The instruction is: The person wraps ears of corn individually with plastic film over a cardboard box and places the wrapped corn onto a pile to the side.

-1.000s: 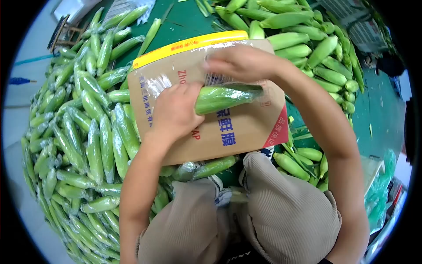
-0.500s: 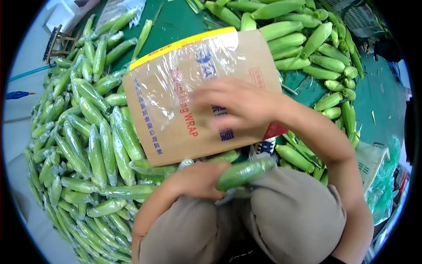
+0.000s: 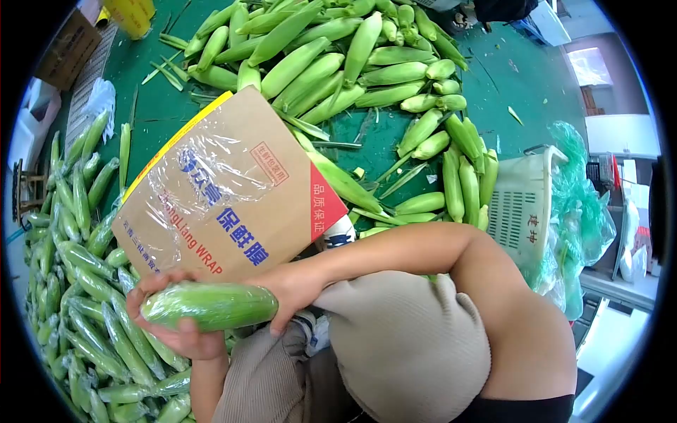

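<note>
A green ear of corn (image 3: 208, 307) in its husk, covered in shiny clear film, lies across my hands above my lap. My left hand (image 3: 187, 340) is closed around its left end, with fingertips behind and thumb in front. Against the right end, my right hand (image 3: 295, 287) is closed, its palm and fingers partly hidden by the corn. Just beyond both hands is a tilted cardboard box (image 3: 289, 182) with printed lettering and a yellow edge, a sheet of clear film lying over its top.
Film-wrapped ears (image 3: 116, 338) form a large heap on the left. Unwrapped ears (image 3: 303, 70) are piled beyond the box on the green floor (image 3: 522, 84). A pale plastic basket (image 3: 522, 201) and green plastic bags (image 3: 575, 204) stand at the right. A yellow container (image 3: 130, 15) is at the far left.
My right hand has come down from over the box to the corn's right end. The corn, held in my left hand, has moved left. The camera view has shifted right.
</note>
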A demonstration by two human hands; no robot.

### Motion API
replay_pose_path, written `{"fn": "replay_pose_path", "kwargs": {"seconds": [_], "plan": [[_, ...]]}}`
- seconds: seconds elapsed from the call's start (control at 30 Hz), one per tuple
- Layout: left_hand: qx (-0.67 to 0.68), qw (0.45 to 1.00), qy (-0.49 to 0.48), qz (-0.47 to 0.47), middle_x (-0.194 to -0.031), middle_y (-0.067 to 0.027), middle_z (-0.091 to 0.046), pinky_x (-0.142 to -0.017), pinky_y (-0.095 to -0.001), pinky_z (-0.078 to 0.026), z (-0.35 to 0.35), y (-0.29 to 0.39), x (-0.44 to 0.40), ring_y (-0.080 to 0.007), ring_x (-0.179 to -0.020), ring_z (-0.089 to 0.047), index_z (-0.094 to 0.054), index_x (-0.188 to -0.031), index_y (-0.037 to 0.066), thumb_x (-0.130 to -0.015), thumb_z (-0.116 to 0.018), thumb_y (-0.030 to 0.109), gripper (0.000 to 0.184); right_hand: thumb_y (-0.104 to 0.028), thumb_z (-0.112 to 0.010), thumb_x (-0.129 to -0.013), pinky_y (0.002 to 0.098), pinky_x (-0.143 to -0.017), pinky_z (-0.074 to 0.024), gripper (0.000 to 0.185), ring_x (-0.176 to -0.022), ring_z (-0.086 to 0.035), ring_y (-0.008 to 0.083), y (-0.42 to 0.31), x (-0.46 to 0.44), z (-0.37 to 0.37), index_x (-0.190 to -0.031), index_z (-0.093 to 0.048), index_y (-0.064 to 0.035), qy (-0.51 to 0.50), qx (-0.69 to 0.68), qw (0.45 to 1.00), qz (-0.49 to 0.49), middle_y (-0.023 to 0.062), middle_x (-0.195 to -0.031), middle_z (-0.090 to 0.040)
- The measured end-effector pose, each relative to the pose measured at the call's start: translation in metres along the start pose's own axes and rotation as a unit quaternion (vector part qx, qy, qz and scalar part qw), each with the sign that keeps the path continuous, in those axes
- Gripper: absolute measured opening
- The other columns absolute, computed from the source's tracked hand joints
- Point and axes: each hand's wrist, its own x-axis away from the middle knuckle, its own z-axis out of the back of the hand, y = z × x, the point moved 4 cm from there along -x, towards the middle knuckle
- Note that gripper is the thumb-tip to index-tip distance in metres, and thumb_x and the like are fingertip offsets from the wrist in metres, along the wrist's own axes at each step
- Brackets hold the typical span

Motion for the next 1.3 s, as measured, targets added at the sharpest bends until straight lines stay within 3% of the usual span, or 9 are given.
{"fn": "replay_pose_path", "kwargs": {"seconds": [0.17, 0.27, 0.43, 0.53, 0.63, 0.7, 0.87, 1.1, 1.3], "plan": [[-0.158, 0.811, -0.552, 0.109, -0.132, -0.0152, -0.058, -0.102, -0.0463, -0.052, -0.009, -0.051, 0.049, -0.0328, -0.116, -0.063, -0.057, -0.134, 0.009, -0.081, -0.089, 0.012, 0.062, -0.032, -0.082, -0.091, 0.0364, -0.105, -0.0496, 0.056, -0.123, -0.062, 0.0217, -0.013, 0.065, 0.081, -0.134, -0.062, -0.0029, 0.006, -0.021, 1.000, -0.004, 0.0132, -0.133, -0.067], [-0.167, 0.750, -0.611, 0.191, -0.143, -0.0186, -0.055, -0.110, -0.0438, -0.047, -0.023, -0.073, 0.076, -0.0384, -0.129, -0.057, -0.053, -0.143, 0.009, -0.082, -0.089, 0.012, 0.071, -0.021, -0.075, -0.092, 0.0357, -0.089, -0.0548, 0.045, -0.101, -0.067, 0.0221, 0.045, 0.146, 0.195, -0.129, -0.059, -0.0024, 0.456, 0.081, 0.882, -0.083, 0.0113, -0.118, -0.069], [-0.310, 0.645, -0.697, 0.048, -0.164, -0.0234, -0.037, -0.120, -0.0467, -0.039, -0.046, -0.083, 0.082, -0.0417, -0.150, -0.040, -0.043, -0.158, 0.010, -0.088, -0.082, 0.021, 0.081, -0.033, -0.084, -0.080, 0.0517, -0.103, -0.0504, 0.060, -0.125, -0.059, 0.0424, 0.169, 0.146, 0.188, -0.125, -0.059, -0.0024, 0.357, 0.367, 0.782, -0.356, 0.0256, -0.131, -0.060], [-0.282, 0.382, -0.788, 0.393, -0.157, -0.0218, -0.049, -0.118, -0.0481, -0.040, -0.047, -0.062, 0.048, -0.0421, -0.146, -0.045, -0.054, -0.151, 0.010, -0.088, -0.081, 0.025, 0.070, -0.033, -0.086, -0.079, 0.0518, -0.103, -0.0503, 0.068, -0.120, -0.060, 0.0431, 0.144, 0.155, 0.164, -0.132, -0.057, -0.0019, 0.458, 0.446, 0.708, -0.299, 0.0240, -0.127, -0.062], [-0.459, 0.752, -0.456, 0.127, -0.152, -0.0203, -0.055, -0.117, -0.0515, -0.039, 0.018, -0.052, 0.000, -0.0418, -0.143, -0.048, -0.062, -0.144, 0.011, -0.089, -0.079, 0.028, 0.060, -0.029, -0.084, -0.081, 0.0491, -0.102, -0.0518, 0.073, -0.118, -0.063, 0.0405, 0.112, 0.216, 0.170, -0.141, -0.052, -0.0029, 0.534, 0.407, 0.703, -0.233, 0.0217, -0.125, -0.064], [-0.655, 0.711, -0.254, -0.027, -0.155, -0.0194, -0.052, -0.119, -0.0520, -0.036, 0.056, -0.060, -0.032, -0.0407, -0.145, -0.046, -0.062, -0.144, 0.011, -0.088, -0.079, 0.032, 0.062, -0.025, -0.085, -0.080, 0.0455, -0.099, -0.0539, 0.087, -0.120, -0.066, 0.0385, 0.039, 0.222, 0.172, -0.153, -0.042, -0.0064, 0.630, 0.191, 0.677, -0.328, 0.0243, -0.139, -0.059], [-0.727, 0.652, -0.214, -0.030, -0.154, -0.0150, -0.052, -0.119, -0.0546, -0.032, 0.086, -0.071, -0.035, -0.0373, -0.146, -0.043, -0.066, -0.139, 0.014, -0.090, -0.077, 0.045, 0.059, -0.020, -0.086, -0.079, 0.0434, -0.101, -0.0554, 0.094, -0.119, -0.068, 0.0375, -0.098, 0.093, 0.165, -0.159, -0.037, -0.0130, 0.425, 0.482, 0.763, -0.071, 0.0231, -0.141, -0.061], [-0.617, 0.771, -0.022, -0.157, -0.144, -0.0129, -0.055, -0.113, -0.0513, -0.038, 0.103, -0.066, -0.061, -0.0370, -0.138, -0.048, -0.067, -0.133, 0.016, -0.081, -0.087, 0.026, 0.057, -0.021, -0.090, -0.075, 0.0490, -0.106, -0.0516, 0.083, -0.129, -0.060, 0.0388, -0.090, -0.097, 0.166, -0.147, -0.051, -0.0086, 0.172, 0.613, 0.762, 0.118, 0.0208, -0.147, -0.055], [-0.647, 0.728, -0.208, -0.088, -0.148, -0.0117, -0.050, -0.111, -0.0520, -0.042, 0.068, -0.089, -0.110, -0.0391, -0.134, -0.049, -0.058, -0.142, 0.017, -0.075, -0.090, 0.019, 0.074, -0.026, -0.092, -0.076, 0.0469, -0.116, -0.0437, 0.082, -0.135, -0.053, 0.0367, -0.092, -0.034, 0.182, -0.148, -0.056, -0.0102, 0.248, 0.485, 0.830, 0.120, 0.0178, -0.141, -0.056]]}}
